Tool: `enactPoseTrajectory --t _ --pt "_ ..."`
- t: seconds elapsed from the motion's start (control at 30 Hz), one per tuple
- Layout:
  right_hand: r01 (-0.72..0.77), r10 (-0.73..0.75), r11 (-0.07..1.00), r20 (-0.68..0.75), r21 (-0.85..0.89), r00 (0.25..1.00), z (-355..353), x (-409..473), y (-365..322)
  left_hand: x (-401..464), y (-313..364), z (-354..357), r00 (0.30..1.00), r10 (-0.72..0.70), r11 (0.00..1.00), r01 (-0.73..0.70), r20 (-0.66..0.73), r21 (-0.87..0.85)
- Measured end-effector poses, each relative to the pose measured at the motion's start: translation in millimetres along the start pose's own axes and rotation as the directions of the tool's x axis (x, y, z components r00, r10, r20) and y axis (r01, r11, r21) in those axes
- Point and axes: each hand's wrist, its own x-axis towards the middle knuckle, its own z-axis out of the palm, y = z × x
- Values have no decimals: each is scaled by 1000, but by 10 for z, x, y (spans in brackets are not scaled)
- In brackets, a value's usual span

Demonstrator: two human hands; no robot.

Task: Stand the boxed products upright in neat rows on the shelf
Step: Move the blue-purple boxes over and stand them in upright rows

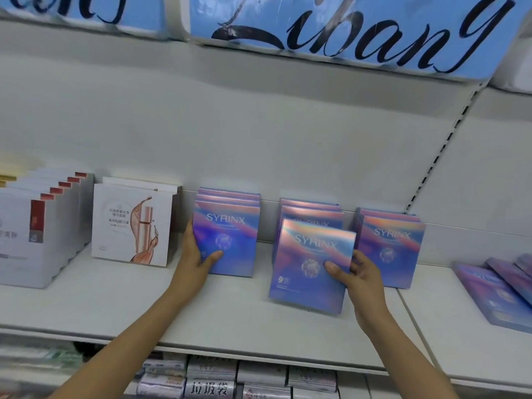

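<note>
- White metal shelf (pixel 236 309) carries three upright rows of flat, iridescent blue-purple cardboard boxes printed SYRINX.
- Left row (pixel 230 203): left hand (pixel 195 254) grips the front box (pixel 227 243) at its left edge, thumb on the face, fingers behind. Box stands upright on the shelf.
- Middle row (pixel 311 208): right hand (pixel 359 275) holds one loose SYRINX box (pixel 311 266) by its right edge, thumb on the front, fingers curled behind. Box is tilted a little, in front of this row; cannot tell whether its lower edge touches the shelf.
- Right row (pixel 391 246): upright, untouched, just beside the right hand.
- Far right: more of the same boxes lying flat and overlapping (pixel 495 295).
- Far left: row of white boxes with red labels (pixel 37 226); beside them white boxes showing a rose-gold bottle (pixel 132 223).
- Above: blue-and-white soft packs with black script (pixel 345 30).
- Shelf below: small wrapped rolls (pixel 210 378).
</note>
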Motion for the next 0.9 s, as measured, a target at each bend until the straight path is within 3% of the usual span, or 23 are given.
enactPoseTrajectory --t 0.9 --pt "58 -60 996 -29 -70 998 54 192 -29 -5 -64 -56 998 -55 995 58 -34 80"
